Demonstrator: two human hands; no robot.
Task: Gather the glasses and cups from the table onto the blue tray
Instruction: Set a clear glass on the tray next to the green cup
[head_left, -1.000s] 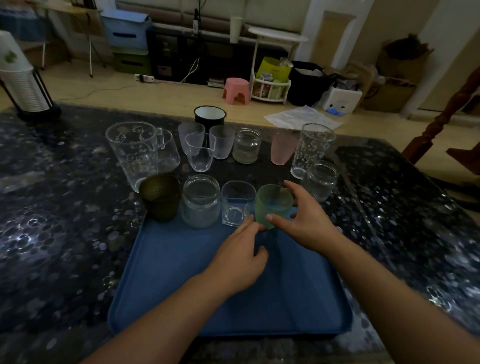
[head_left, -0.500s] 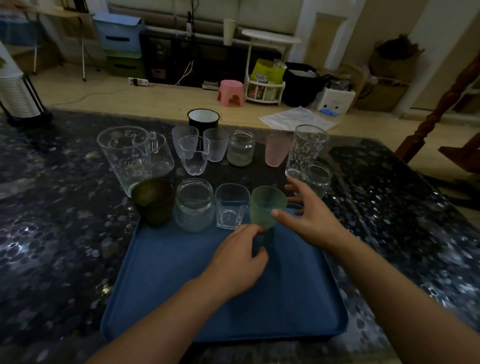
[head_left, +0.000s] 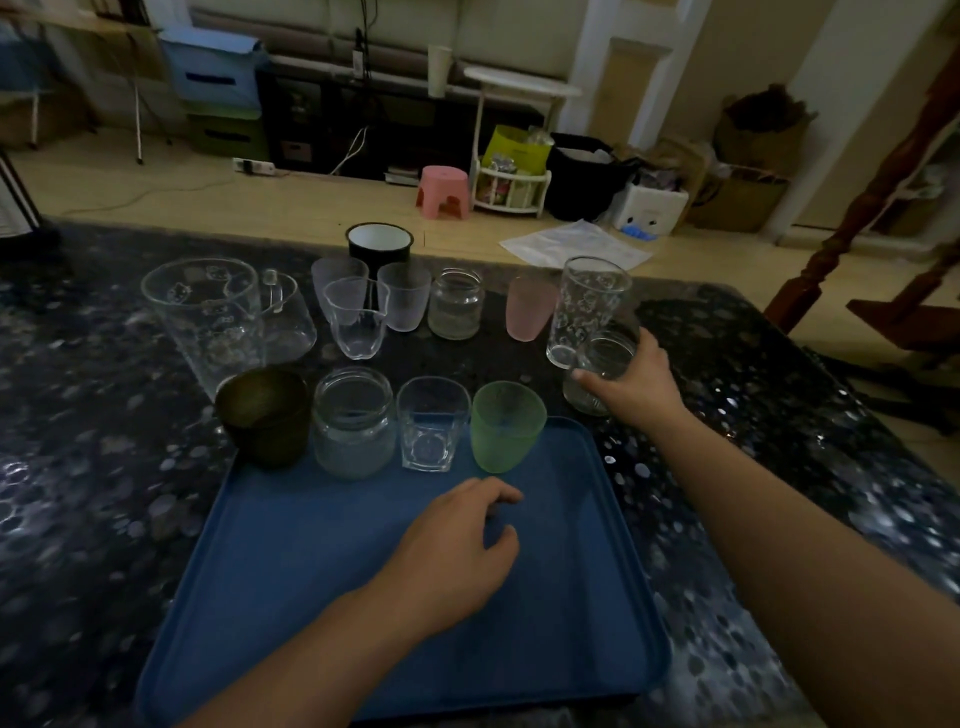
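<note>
A blue tray (head_left: 311, 597) lies on the dark speckled table. Along its far edge stand a dark green cup (head_left: 265, 415), a frosted jar (head_left: 353, 423), a clear tumbler (head_left: 430, 423) and a green frosted cup (head_left: 506, 426). My right hand (head_left: 636, 387) grips a small clear jar (head_left: 597, 374) on the table just right of the tray's far corner. My left hand (head_left: 457, 551) hovers over the tray's middle with loosely curled fingers, holding nothing. Behind stand a tall printed glass (head_left: 589, 306), a pink cup (head_left: 530, 309), another jar (head_left: 457, 304) and several clear cups.
A large clear pitcher (head_left: 202, 312) and a handled mug (head_left: 288, 317) stand at the back left. A black enamel mug (head_left: 379, 241) sits near the table's far edge. Beyond the table are a pink stool (head_left: 441, 192) and a wooden chair (head_left: 893, 218) at the right.
My right hand let go of the green cup, now standing on the tray, and moved right and back to grip the small clear jar. My left hand drew back from the green cup.
</note>
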